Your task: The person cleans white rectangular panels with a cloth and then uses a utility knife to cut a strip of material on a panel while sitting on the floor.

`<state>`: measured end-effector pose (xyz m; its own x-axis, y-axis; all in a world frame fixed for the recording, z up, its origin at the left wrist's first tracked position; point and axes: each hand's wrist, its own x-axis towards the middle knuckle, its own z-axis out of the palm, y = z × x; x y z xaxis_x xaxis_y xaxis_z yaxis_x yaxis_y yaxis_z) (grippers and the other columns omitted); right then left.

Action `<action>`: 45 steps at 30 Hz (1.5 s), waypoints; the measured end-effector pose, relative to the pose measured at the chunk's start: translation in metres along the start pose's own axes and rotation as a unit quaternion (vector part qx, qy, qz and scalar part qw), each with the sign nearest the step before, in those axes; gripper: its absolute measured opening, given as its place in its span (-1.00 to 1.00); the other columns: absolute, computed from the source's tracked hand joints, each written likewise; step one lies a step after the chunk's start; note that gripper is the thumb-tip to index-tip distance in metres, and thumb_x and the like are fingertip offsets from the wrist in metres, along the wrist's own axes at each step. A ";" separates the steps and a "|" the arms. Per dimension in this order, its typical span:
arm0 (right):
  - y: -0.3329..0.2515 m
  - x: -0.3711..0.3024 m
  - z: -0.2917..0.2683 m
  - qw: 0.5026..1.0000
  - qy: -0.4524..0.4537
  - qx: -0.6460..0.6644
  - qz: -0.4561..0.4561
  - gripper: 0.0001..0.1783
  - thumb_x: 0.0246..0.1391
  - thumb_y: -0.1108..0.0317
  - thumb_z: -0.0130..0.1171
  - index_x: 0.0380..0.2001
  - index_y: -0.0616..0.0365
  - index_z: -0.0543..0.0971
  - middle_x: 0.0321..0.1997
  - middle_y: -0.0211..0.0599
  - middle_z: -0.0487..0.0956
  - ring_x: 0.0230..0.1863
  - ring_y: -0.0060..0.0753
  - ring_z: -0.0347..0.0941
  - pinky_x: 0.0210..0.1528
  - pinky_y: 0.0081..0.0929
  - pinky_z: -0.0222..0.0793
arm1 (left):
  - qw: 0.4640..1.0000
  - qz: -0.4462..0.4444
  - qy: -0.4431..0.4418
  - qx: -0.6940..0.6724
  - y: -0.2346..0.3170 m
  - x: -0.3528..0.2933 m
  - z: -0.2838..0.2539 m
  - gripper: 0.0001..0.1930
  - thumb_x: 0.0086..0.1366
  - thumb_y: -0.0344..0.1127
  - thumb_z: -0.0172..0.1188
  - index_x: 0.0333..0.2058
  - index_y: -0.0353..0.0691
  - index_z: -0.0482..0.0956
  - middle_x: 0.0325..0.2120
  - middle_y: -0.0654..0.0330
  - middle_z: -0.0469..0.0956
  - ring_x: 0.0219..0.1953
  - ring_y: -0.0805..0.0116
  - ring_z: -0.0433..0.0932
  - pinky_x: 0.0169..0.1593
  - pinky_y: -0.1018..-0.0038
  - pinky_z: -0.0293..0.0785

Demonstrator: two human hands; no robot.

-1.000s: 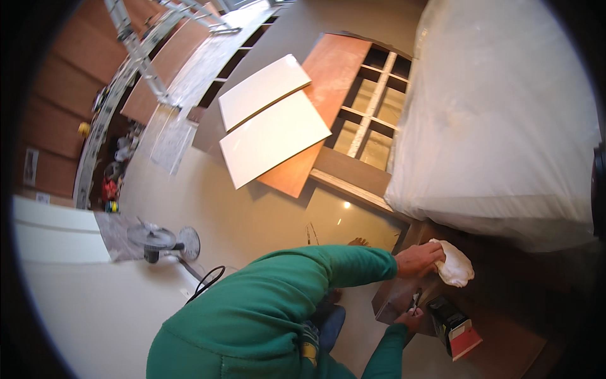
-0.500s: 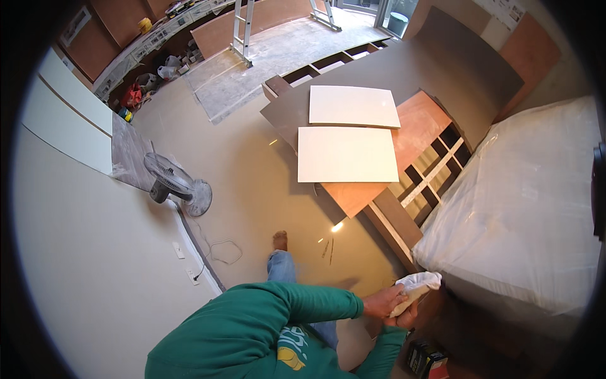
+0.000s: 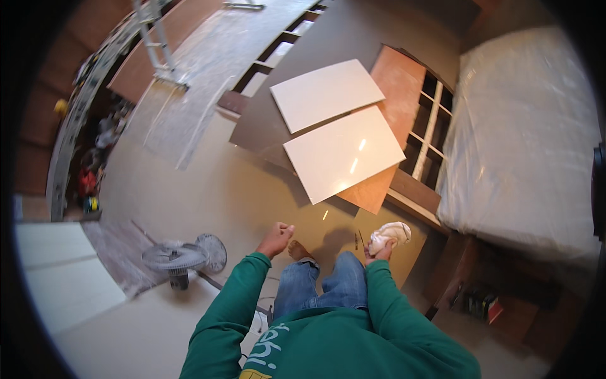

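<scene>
A bunched white cloth (image 3: 392, 235) is held in my right hand (image 3: 380, 251), in front of my right knee, its fingers wrapped around the lower part. My left hand (image 3: 275, 240) hovers over the floor left of my knees, apart from the cloth, its fingers curled in and nothing visible in them. Beyond my hands, two white rectangular panels lie on a low platform: the nearer panel (image 3: 338, 165) has light glinting off it, and the farther panel (image 3: 325, 93) sits just behind. Under them an orange-brown board (image 3: 396, 88) rests on a dark grey sheet (image 3: 303, 63).
A grey fan (image 3: 183, 258) stands at the left. Farther off are a ladder (image 3: 156, 47) and a shelf (image 3: 95, 95) with tools and bags. To the right, a bulky item under plastic sheeting (image 3: 517, 139) sits on the platform, with a dark box (image 3: 478, 303) lower down.
My hands have parted: the left let go of the cloth and moved left, while the right keeps it. The view has turned, so my body now faces the panels more squarely.
</scene>
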<state>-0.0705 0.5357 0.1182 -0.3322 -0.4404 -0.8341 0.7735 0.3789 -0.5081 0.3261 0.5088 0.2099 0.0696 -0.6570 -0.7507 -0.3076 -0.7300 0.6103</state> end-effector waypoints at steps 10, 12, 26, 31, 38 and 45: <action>0.117 0.085 0.140 0.991 0.098 0.082 0.025 -0.18 0.12 -0.42 0.33 0.29 -0.22 0.45 0.23 -0.40 0.60 0.13 -0.23 0.57 0.00 -0.11 0.53 | 0.988 -0.026 -0.022 0.153 0.060 0.188 -0.035 -0.23 0.38 0.20 0.30 0.24 -0.39 0.37 0.13 -0.12 0.53 0.13 -0.03 0.55 0.17 0.14 0.54; 0.131 0.092 0.176 0.996 0.059 0.072 -0.004 -0.13 0.22 -0.30 0.32 0.44 -0.17 0.31 0.33 -0.31 0.53 0.25 -0.23 0.53 0.09 -0.18 0.58 | 0.951 0.074 0.027 0.300 0.064 0.231 -0.049 -0.25 0.36 0.11 0.36 0.24 -0.38 0.37 0.18 -0.18 0.48 0.17 -0.12 0.51 0.25 0.08 0.48; 0.116 0.169 0.255 0.960 0.188 0.105 -0.176 -0.12 0.29 -0.22 0.30 0.44 0.13 0.33 0.39 -0.18 0.46 0.34 -0.17 0.43 0.35 -0.19 0.39 | 0.887 0.199 0.046 0.413 0.172 0.441 -0.001 -0.22 0.28 -0.09 0.47 0.36 -0.20 0.31 0.25 -0.10 0.38 0.33 -0.15 0.36 0.30 -0.09 0.40; 0.121 0.169 0.275 0.937 0.289 0.068 -0.184 -0.19 0.30 -0.17 0.31 0.36 0.22 0.41 0.33 -0.11 0.50 0.26 -0.17 0.47 0.30 -0.22 0.42 | 0.887 0.175 0.063 0.422 0.176 0.445 0.011 -0.30 0.26 -0.15 0.47 0.32 -0.15 0.40 0.22 -0.08 0.38 0.28 -0.14 0.41 0.19 -0.16 0.43; 0.108 0.170 0.205 0.917 0.354 -0.003 -0.183 -0.15 0.27 -0.19 0.32 0.37 0.23 0.40 0.32 -0.03 0.51 0.25 -0.08 0.50 0.25 -0.11 0.52 | 0.898 0.256 -0.031 0.356 0.134 0.415 0.036 -0.33 0.25 -0.22 0.43 0.29 -0.27 0.44 0.14 -0.18 0.43 0.16 -0.23 0.46 0.18 -0.05 0.46; 0.090 0.157 0.148 0.896 0.407 -0.109 -0.143 -0.08 0.32 -0.23 0.23 0.42 0.30 0.32 0.38 0.01 0.46 0.29 -0.05 0.49 0.30 -0.08 0.51 | 0.888 0.331 -0.061 0.313 0.158 0.431 0.007 -0.57 0.38 -0.08 0.34 -0.01 -0.37 0.68 -0.10 -0.22 0.64 -0.01 -0.22 0.61 0.15 0.09 0.54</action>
<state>0.0270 0.3808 -0.0267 -0.8522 0.1605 -0.4981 0.4994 0.5336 -0.6825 0.3011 0.1116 -0.0188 -0.4153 -0.8497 -0.3249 -0.7124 0.0817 0.6970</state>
